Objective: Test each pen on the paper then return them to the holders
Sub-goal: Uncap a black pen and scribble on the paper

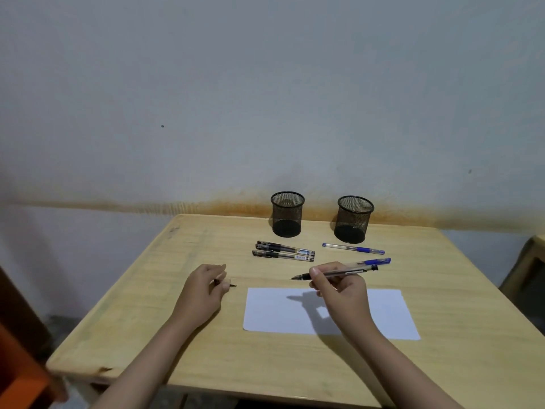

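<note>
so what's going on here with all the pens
A person is testing pens. The right hand holds an uncapped black pen just above the blank paper; the left hand holds its cap. Three black pens and two blue pens lie before two empty holders.

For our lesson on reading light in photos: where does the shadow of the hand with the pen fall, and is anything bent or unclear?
Head view: the right hand and its pen cast a sharp shadow on the paper, to the hand's left, so light comes from the right; the wide lens bows the table edges; the picture is slightly soft overall.
</note>
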`<state>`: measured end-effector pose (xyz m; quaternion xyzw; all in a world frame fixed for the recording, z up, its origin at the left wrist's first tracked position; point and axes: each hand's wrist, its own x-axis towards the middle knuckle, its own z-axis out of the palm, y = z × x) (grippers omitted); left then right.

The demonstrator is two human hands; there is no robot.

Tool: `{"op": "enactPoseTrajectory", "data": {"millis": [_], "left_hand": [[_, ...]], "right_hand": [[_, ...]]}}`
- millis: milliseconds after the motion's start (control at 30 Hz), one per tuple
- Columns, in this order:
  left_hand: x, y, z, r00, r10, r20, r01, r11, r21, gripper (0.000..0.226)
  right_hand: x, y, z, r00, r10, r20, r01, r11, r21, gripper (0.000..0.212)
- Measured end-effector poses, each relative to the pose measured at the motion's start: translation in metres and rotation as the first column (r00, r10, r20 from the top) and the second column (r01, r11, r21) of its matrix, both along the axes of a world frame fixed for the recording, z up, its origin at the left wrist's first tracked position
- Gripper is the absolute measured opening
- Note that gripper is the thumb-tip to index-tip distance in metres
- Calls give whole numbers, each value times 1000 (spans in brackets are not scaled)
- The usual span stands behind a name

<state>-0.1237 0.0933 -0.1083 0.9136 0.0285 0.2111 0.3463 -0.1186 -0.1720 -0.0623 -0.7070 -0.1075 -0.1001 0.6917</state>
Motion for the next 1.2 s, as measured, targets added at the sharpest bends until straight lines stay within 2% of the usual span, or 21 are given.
{"op": "enactPoseTrajectory", "data": {"millis": [133,300,400,533,667,733,933,1100,1200], "left_hand": [[-27,-23,4,984,-117,135,131,986,-103,22],[-40,-40,-1,976,-212,41,213,977,-22,33],[-40,-43,-8,972,-235,-13,236,970,63,40],[-38,-40,-16,971,-230,-71,237,964,123,42],[-37,-40,-18,971,-231,-67,239,960,149,45],[-38,-41,-19,971,-230,-67,238,958,162,49],[-40,-41,-17,971,-209,-114,228,952,205,51],[-45,-47,-18,978,-135,-156,179,933,311,60],[-47,-48,-18,966,-122,-228,190,933,306,67]], "right_hand": [[9,15,-8,999,21,-38,-22,1000,-18,3],[18,45,-16,994,43,-99,-40,999,30,7],[24,51,-22,992,41,-121,-42,999,-4,3],[31,50,-27,976,52,-213,-55,998,-12,4],[36,55,-24,969,71,-236,-98,990,-105,15],[39,61,-18,959,106,-264,-120,992,-39,12],[44,84,-18,945,183,-272,-174,983,58,27],[45,86,-32,956,143,-255,-136,990,42,24],[46,86,-34,958,159,-237,-148,987,63,25]]}}
